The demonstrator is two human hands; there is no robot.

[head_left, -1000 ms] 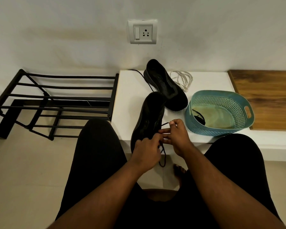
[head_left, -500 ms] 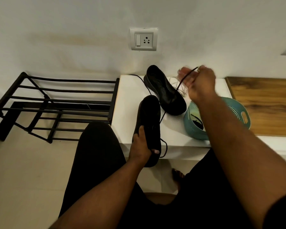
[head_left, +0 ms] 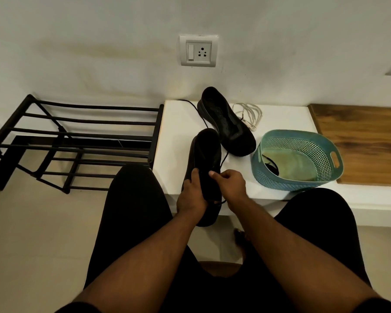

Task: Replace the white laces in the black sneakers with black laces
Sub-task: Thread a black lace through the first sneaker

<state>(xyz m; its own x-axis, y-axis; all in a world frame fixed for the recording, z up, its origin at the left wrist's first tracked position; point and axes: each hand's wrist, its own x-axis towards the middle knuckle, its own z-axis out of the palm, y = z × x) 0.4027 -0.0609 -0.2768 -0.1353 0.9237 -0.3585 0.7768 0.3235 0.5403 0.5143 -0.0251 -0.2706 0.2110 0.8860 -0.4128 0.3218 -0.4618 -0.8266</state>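
Two black sneakers lie on a white ledge (head_left: 178, 132). The near sneaker (head_left: 204, 152) overhangs the ledge's front edge, and my left hand (head_left: 191, 193) grips its left side. My right hand (head_left: 229, 184) pinches the black lace (head_left: 222, 160) at the top of this shoe. The lace runs up from the shoe past the far sneaker and trails over the ledge to the back left. The far sneaker (head_left: 226, 123) lies behind, with no lace in its eyelets. A bundle of white laces (head_left: 250, 115) lies beside it by the wall.
A teal perforated basket (head_left: 303, 141) stands right of the shoes with a dark lace inside. A wooden board (head_left: 359, 143) lies further right. A black metal shoe rack (head_left: 77, 143) stands left of the ledge. My knees are under the ledge's front edge.
My right hand had pulled the black lace high up toward the wall; it has come back down to the near sneaker beside my left hand, which keeps holding the shoe.
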